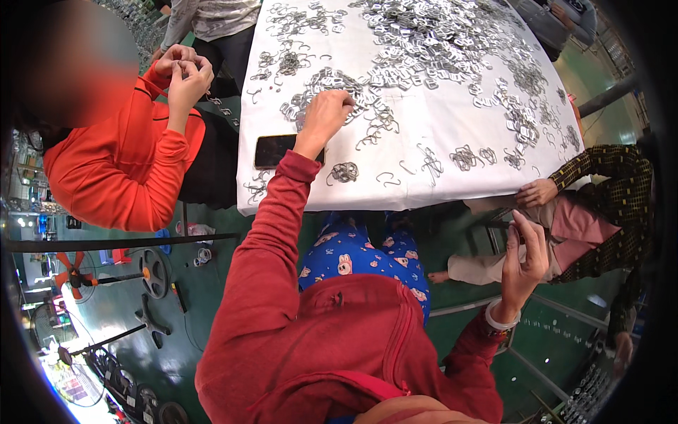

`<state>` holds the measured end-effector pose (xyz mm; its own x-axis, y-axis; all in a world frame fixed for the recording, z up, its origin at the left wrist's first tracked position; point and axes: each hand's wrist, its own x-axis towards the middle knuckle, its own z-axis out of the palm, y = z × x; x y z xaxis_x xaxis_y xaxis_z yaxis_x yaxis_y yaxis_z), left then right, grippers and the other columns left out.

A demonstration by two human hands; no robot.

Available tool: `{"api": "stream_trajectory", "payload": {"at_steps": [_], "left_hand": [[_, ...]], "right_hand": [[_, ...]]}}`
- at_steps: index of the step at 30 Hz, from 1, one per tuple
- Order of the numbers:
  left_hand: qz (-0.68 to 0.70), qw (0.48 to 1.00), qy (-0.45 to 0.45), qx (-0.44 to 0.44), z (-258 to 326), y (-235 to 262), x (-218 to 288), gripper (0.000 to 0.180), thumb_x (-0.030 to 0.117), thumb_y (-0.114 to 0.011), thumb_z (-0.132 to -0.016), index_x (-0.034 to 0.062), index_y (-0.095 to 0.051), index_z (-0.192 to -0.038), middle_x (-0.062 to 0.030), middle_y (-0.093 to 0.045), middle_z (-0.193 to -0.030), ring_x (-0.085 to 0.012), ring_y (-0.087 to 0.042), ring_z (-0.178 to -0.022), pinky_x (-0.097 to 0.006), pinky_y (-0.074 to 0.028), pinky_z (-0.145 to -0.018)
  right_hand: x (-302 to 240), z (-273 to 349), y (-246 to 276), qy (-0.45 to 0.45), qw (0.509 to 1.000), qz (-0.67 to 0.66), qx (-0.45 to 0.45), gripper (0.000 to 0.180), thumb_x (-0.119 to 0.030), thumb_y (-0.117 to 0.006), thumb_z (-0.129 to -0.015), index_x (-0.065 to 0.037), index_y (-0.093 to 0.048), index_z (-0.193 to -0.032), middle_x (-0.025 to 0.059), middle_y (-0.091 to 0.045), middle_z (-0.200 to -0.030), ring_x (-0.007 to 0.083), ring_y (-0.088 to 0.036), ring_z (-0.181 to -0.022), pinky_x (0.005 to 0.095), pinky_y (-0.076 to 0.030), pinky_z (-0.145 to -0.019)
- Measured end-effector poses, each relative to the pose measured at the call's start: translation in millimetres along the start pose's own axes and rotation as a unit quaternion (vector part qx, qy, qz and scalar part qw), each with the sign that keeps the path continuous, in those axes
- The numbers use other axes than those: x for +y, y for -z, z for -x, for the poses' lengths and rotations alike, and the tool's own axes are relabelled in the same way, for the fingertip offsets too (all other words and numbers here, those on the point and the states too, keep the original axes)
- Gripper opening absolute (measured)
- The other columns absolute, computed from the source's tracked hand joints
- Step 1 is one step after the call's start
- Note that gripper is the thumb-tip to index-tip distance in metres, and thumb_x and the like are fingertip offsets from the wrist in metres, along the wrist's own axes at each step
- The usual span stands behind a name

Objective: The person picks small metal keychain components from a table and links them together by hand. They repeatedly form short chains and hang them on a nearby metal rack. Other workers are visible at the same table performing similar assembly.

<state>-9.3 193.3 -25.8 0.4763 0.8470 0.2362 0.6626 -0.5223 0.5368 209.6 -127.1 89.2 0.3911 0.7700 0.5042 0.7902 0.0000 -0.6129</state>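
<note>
My left hand point(326, 119) reaches across the white-covered table point(424, 113), its fingers bent and drawn together at a heap of small metal pieces point(332, 85). Whatever the fingertips pinch is hidden or too small to make out. A dark-screened phone point(275, 150) lies partly behind my left wrist. Off the table's near edge, at the right, my right hand point(524, 258) is raised with thumb and forefinger brought close together. Any small thing between them cannot be made out. Near my left wrist sits a small cluster of thin wire hooks point(344, 172).
A large pile of flat silvery metal pieces point(431, 39) covers the far table. At left, a person in an orange top point(120, 177) handles a linked strip. Another person's hand point(538, 192) rests by the right table edge. A fan point(74, 275) stands lower left.
</note>
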Motion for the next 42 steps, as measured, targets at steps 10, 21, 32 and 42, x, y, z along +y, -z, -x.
{"api": "stream_trajectory", "payload": {"at_steps": [10, 21, 32, 42], "left_hand": [[0.038, 0.996, -0.009, -0.077, -34.7, -38.0, 19.2, 0.018, 0.022, -0.065, -0.077, 0.0061, -0.071, -0.083, -0.0136, -0.067, -0.078, -0.0289, -0.064, -0.075, -0.037, -0.049, -0.069], [-0.075, 0.995, 0.015, -0.066, -24.4, -85.6, 31.6, 0.017, 0.017, -0.063, -0.075, 0.0011, -0.067, -0.078, -0.0195, -0.063, -0.080, -0.0352, -0.062, -0.080, -0.044, -0.048, -0.070], [0.113, 0.988, -0.051, 0.095, 46.8, -10.4, 39.8, 0.015, 0.007, -0.050, -0.088, -0.0021, -0.057, -0.097, -0.0204, -0.060, -0.084, -0.0352, -0.059, -0.079, -0.042, -0.045, -0.070], [0.335, 0.937, 0.077, -0.067, 115.6, -2.3, 76.2, 0.020, 0.002, -0.051, -0.085, -0.0013, -0.054, -0.104, -0.0063, -0.056, -0.069, -0.0121, -0.058, -0.058, -0.026, -0.047, -0.055]], "right_hand": [[18.4, -13.3, -44.1, -0.063, 0.996, -0.043, 0.044, 0.022, 0.009, -0.061, -0.079, 0.001, -0.066, -0.099, 0.0068, -0.060, -0.083, 0.0122, -0.056, -0.072, 0.0227, -0.045, -0.064], [37.0, 8.3, -11.0, -0.103, 0.993, 0.005, 0.050, 0.021, 0.010, -0.059, -0.080, 0.001, -0.066, -0.098, 0.0070, -0.061, -0.085, 0.0128, -0.057, -0.075, 0.0229, -0.046, -0.064], [117.9, -88.3, -148.9, -0.184, 0.953, -0.094, -0.221, 0.030, -0.024, -0.054, -0.090, 0.003, -0.066, -0.088, 0.0122, -0.065, -0.067, 0.0150, -0.060, -0.057, 0.0274, -0.045, -0.054], [126.4, -189.5, -287.5, -0.181, 0.944, 0.170, -0.218, 0.047, -0.046, -0.061, -0.079, 0.000, -0.065, -0.079, 0.0233, -0.065, -0.086, 0.0400, -0.062, -0.084, 0.0471, -0.048, -0.070]]}}
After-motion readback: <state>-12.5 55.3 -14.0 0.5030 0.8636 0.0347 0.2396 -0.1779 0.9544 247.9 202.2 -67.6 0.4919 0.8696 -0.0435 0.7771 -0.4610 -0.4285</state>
